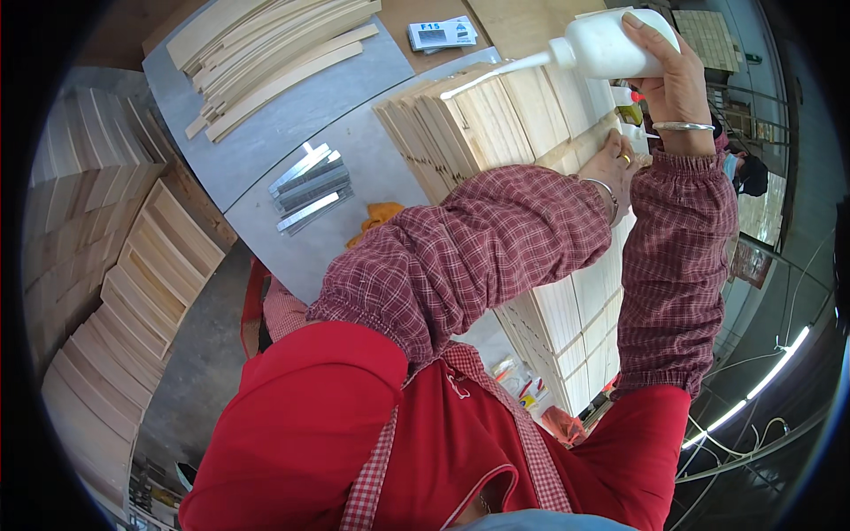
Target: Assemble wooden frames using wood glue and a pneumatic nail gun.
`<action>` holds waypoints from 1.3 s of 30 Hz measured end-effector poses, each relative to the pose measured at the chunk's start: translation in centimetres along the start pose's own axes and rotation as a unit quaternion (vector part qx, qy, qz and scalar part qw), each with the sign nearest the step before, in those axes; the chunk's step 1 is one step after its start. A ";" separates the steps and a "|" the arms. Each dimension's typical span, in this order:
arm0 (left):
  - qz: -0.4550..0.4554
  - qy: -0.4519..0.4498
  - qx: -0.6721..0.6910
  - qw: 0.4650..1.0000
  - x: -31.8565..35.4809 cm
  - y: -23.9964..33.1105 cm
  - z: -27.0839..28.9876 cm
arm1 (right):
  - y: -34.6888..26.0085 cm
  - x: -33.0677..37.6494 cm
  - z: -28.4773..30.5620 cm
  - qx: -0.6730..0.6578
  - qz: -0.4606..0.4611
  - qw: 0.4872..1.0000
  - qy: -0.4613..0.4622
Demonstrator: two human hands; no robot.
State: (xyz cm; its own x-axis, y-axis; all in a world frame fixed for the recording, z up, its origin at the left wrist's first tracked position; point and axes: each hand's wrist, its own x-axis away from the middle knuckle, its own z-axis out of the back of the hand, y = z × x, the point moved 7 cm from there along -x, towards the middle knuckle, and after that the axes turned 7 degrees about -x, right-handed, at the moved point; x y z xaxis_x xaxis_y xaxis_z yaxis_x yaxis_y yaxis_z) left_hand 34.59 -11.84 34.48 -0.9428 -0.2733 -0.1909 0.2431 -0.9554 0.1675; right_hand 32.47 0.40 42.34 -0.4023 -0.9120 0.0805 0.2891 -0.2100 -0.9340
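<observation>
In my right hand (668, 84) is a white squeeze bottle (611, 46), tilted nearly sideways, fingers wrapped round its body. Its long thin nozzle (522, 65) points left, down to the top edge of a stack of pale wooden boards (482, 124). A white streak, like glue, runs along that edge by the tip. My left arm reaches across to the right, and my left hand (613, 168) lies on the far right part of the boards with its fingers partly in sight and apparently stretched out.
Thin wooden strips (274, 53) lie at the table's far left, near small printed cards (443, 35). Metal strips (310, 190) and an orange cloth-like thing (376, 219) are left of the boards. Stacked wooden pieces (146, 292) stand at the left. Another person (751, 174) is at the right.
</observation>
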 end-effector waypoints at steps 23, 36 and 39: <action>-0.004 0.038 0.015 0.999 0.7 -0.1 0.6 | -2.0 -1.0 4.3 0.061 0.062 0.991 0.101; 0.013 0.051 0.001 0.999 0.7 0.0 0.3 | -1.8 -2.5 7.7 0.090 0.073 0.980 0.160; 0.009 0.051 0.003 0.999 0.9 0.0 0.4 | -1.8 -2.3 8.0 0.091 0.072 0.977 0.177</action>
State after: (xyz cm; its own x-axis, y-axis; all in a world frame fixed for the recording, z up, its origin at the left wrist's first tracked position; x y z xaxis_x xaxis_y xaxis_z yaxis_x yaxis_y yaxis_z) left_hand 33.61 -12.09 34.72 -0.9098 -0.3016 -0.2852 0.2587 -0.9493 0.1785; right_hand 39.84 0.03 46.60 -0.6126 -0.7640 -0.2028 0.5017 -0.1776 -0.8466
